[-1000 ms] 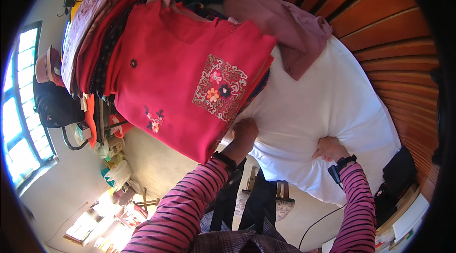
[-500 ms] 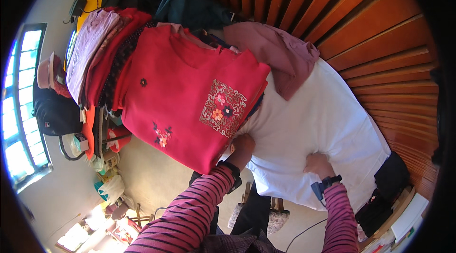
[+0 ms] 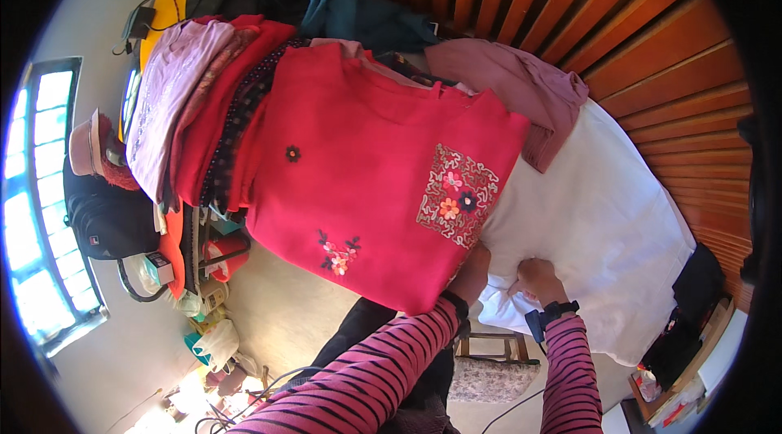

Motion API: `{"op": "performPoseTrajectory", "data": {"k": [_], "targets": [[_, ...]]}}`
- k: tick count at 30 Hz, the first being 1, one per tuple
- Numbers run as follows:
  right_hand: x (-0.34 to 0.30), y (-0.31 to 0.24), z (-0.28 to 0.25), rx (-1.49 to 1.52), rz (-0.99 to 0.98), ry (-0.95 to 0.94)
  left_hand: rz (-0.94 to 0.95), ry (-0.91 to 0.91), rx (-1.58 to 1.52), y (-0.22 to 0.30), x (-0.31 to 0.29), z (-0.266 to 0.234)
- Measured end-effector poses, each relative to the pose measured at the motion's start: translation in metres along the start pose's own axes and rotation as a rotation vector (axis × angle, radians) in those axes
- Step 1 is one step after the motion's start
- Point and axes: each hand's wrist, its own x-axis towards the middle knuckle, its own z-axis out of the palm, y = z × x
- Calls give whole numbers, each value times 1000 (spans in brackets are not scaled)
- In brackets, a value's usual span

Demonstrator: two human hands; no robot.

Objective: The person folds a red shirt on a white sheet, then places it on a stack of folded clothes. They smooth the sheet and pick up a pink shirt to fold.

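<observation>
A red knitted top point(image 3: 366, 190) with embroidered flowers lies spread at the near end of a row of folded clothes. My left hand point(image 3: 472, 269) reaches in at its lower right edge; its fingers are hidden by the top and the white cloth. My right hand point(image 3: 539, 280) is closed, its fingers curled on the edge of a white sheet point(image 3: 607, 214), which creases around them. Both wrists carry dark bands, and the sleeves are pink with dark stripes.
Folded pink and red clothes point(image 3: 183, 100) stand at left. A mauve garment point(image 3: 513, 84) and a dark teal one point(image 3: 366, 15) lie behind, by a slatted wooden headboard point(image 3: 635, 43). A wooden stool point(image 3: 493, 369) stands below the sheet; a black cloth point(image 3: 699, 278) lies at right.
The view has shifted, so the clothes and bed sit farther right in it. My right hand has come closer to my left hand and to the red top, at the sheet's near edge.
</observation>
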Motion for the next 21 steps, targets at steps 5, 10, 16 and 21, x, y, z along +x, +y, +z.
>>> {"op": "performPoseTrajectory", "data": {"k": [5,10,16,21], "targets": [[1,-1,-3,-3,61,-87,16,-130,-45,-1,-16,-48],[-10,-3,-3,-18,55,-14,340,-206,-862,-32,-66,-146],[-20,1,17,55,-152,374,240,478,-435,-189,-13,-240],[-14,4,31,81,-63,370,17,300,-15,-272,46,-228]]}}
